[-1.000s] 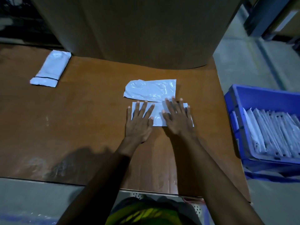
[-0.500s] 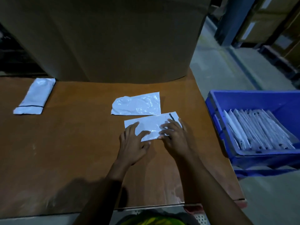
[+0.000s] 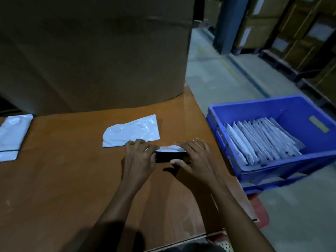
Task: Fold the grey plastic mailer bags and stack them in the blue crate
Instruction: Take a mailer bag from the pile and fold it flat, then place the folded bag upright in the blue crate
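A folded grey mailer bag (image 3: 171, 149) is lifted on edge off the brown table (image 3: 63, 179), its dark underside facing me. My left hand (image 3: 139, 157) grips its left end and my right hand (image 3: 193, 157) grips its right end, fingers curled over the top edge. Just behind it a second, crumpled grey mailer bag (image 3: 132, 131) lies flat. A third mailer bag (image 3: 12, 135) lies at the table's left edge. The blue crate (image 3: 291, 110) stands on the floor to the right, holding a row of several folded mailers (image 3: 260, 139) standing on edge.
A large cardboard box (image 3: 94, 51) fills the back of the table. Right of the table is grey concrete floor (image 3: 218, 73), with a blue rack post (image 3: 227, 24) and stacked cartons (image 3: 291, 33) beyond. The table's right edge runs close beside the crate.
Both hands went from pressing the mailer flat on the table to gripping its ends and tipping it up off the surface. The view swung right toward the crate.
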Available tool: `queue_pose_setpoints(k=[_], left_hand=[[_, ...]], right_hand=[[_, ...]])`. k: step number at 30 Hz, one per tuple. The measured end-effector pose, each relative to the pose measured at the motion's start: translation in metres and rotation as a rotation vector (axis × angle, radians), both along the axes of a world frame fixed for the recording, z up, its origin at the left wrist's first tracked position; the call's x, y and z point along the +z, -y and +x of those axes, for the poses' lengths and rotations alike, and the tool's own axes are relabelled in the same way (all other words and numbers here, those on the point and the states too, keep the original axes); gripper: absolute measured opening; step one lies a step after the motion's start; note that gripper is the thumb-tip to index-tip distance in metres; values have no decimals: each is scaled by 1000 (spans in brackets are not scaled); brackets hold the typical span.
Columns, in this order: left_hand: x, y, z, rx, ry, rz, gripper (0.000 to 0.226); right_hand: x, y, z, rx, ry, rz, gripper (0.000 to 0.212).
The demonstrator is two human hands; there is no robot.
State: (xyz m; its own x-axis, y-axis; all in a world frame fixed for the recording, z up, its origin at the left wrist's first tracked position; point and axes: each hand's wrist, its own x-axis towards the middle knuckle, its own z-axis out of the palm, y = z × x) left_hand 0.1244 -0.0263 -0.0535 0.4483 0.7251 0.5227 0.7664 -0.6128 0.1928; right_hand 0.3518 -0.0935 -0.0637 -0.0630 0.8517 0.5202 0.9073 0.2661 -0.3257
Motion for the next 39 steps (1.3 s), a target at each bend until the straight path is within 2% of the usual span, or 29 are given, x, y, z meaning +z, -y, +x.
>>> queue_pose_setpoints(k=[1, 4, 8, 11, 14, 20, 23, 27, 30, 34, 39], left_hand=[[9, -5, 13, -29, -8, 19, 20], [34, -22, 61, -161, -19, 52, 18], [60, -50, 152, -401, -32, 122, 19], [85, -65, 239, -554, -72, 230, 16], [108, -72, 331, -637, -169, 320, 18], [108, -69, 492, -721, -378, 355, 23], [84, -66, 550, -735, -439, 329, 21], [49, -69, 605, -752, -495, 240, 20], [22, -80, 636, -782, -521, 155, 25], [-15, -99, 658, -862, -598, 67, 29], [-61, -104, 662, -851, -619, -176, 30]], right_hand=[[6, 4, 14, -34, 38, 26, 33], [25, 16, 62, -163, 127, 165, 7], [56, 36, 136, -345, 239, 216, 10], [77, 56, 196, -507, 232, 224, 9], [90, 77, 257, -634, 193, 208, 2], [95, 97, 367, -810, 167, 86, 11], [89, 100, 411, -882, 175, -33, 16], [79, 91, 444, -924, 238, -315, 17], [65, 75, 462, -940, 197, -494, 10], [37, 50, 481, -923, 246, -757, 23], [3, 29, 496, -833, 226, -1007, 29]])
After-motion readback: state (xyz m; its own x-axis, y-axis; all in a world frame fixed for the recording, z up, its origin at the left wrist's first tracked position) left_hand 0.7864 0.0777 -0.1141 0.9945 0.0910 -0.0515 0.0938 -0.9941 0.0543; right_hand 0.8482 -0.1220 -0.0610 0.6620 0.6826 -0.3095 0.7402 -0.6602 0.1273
